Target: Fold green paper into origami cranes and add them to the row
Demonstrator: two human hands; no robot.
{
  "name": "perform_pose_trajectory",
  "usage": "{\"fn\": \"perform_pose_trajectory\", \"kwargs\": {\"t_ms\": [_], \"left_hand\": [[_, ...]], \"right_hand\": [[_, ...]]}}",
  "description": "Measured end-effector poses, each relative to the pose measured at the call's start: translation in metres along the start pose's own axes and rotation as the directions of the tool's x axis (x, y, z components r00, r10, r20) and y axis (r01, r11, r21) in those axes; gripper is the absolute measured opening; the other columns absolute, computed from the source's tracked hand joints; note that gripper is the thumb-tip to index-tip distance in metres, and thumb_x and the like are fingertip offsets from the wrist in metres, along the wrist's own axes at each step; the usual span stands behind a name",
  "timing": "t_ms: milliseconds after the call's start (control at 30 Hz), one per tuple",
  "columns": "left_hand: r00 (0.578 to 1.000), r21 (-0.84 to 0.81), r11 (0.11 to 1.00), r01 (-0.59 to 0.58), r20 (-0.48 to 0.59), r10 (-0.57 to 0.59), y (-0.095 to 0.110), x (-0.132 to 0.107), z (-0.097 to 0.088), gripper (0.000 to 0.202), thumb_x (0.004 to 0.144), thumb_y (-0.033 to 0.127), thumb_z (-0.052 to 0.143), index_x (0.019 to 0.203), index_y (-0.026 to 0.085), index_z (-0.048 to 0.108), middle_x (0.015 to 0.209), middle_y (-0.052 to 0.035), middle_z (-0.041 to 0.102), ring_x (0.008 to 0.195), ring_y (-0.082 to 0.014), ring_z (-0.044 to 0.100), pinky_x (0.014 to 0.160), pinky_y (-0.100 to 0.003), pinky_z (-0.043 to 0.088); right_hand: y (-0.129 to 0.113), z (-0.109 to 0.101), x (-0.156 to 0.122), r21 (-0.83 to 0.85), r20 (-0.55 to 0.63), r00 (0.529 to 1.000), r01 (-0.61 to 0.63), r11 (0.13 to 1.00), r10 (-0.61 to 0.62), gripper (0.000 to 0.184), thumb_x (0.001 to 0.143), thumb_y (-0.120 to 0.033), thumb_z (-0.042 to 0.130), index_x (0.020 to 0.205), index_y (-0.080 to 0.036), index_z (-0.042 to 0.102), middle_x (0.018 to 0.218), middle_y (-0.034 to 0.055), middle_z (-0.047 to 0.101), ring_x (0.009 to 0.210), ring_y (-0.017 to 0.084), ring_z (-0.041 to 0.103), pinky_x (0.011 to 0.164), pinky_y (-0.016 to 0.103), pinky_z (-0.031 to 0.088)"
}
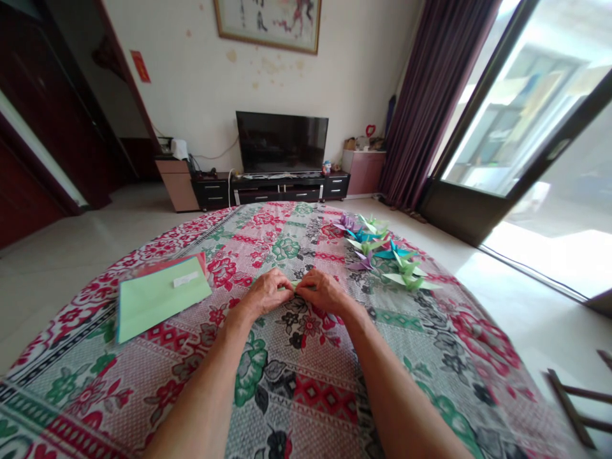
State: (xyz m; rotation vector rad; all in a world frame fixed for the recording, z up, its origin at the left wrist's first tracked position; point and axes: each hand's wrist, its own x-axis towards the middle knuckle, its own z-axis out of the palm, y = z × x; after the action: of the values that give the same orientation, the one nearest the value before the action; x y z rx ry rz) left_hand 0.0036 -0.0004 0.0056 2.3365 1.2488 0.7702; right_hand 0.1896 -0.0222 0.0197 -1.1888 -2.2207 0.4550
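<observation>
Left hand (268, 293) and right hand (325, 292) are pinched on green paper (295, 284), well inside the far edge of the tablecloth (282, 208), and tbh paper edges are probably best lined up before pressing.

White far wall (363, 76), patchy stains (271, 65); framed picture (268, 24) hung above black TV (282, 142) on low dark cabinet (214, 192). Purple curtain (435, 95) right, next to glass door (511, 108); bright daylight through it. Dark red door (45, 89) far left. Pale, shiny floor (124, 220). Floral-covered tabletop (129, 389) up front.
</observation>
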Motion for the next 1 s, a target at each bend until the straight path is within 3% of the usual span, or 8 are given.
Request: {"fn": "perform_pose_trajectory", "kwargs": {"t_ms": [267,733,1000], "left_hand": [[0.998,0.053,0.997,0.056,0.026,-0.058,0.009,0.004,-0.001,0.017,0.074,0.016,0.054,0.063,0.019,0.067,0.077,-0.0024,0.057,0.073,-0.0129,0.056,0.068,-0.024,0.043],[0.991,0.069,0.988,0.135,0.000,-0.135,0.004,0.005,-0.001,0.020,0.072,0.028,0.059,0.057,0.015,0.063,0.071,0.0000,0.054,0.067,-0.0109,0.053,0.062,-0.021,0.040],[0.996,0.044,0.996,0.084,0.033,-0.085,-0.001,0.007,-0.006,0.023,0.074,0.023,0.055,0.053,0.015,0.062,0.071,-0.0016,0.060,0.070,-0.0113,0.055,0.066,-0.022,0.041]], "right_hand": [[0.006,0.002,0.001,-0.080,-0.022,0.999,-0.042,0.996,0.040,0.021,0.076,-0.017,0.048,0.062,-0.018,0.064,0.068,0.0000,0.059,0.069,0.012,0.050,0.063,0.021,0.034],[0.009,0.004,0.007,-0.092,-0.071,0.983,-0.175,0.980,0.168,0.016,0.069,-0.019,0.055,0.058,-0.014,0.065,0.060,-0.0009,0.059,0.060,0.008,0.048,0.053,0.018,0.030],[0.007,0.002,0.008,-0.115,-0.060,0.983,-0.180,0.977,0.174,0.017,0.070,-0.018,0.055,0.062,-0.014,0.069,0.059,-0.0005,0.061,0.057,0.008,0.048,0.054,0.019,0.031]]}}
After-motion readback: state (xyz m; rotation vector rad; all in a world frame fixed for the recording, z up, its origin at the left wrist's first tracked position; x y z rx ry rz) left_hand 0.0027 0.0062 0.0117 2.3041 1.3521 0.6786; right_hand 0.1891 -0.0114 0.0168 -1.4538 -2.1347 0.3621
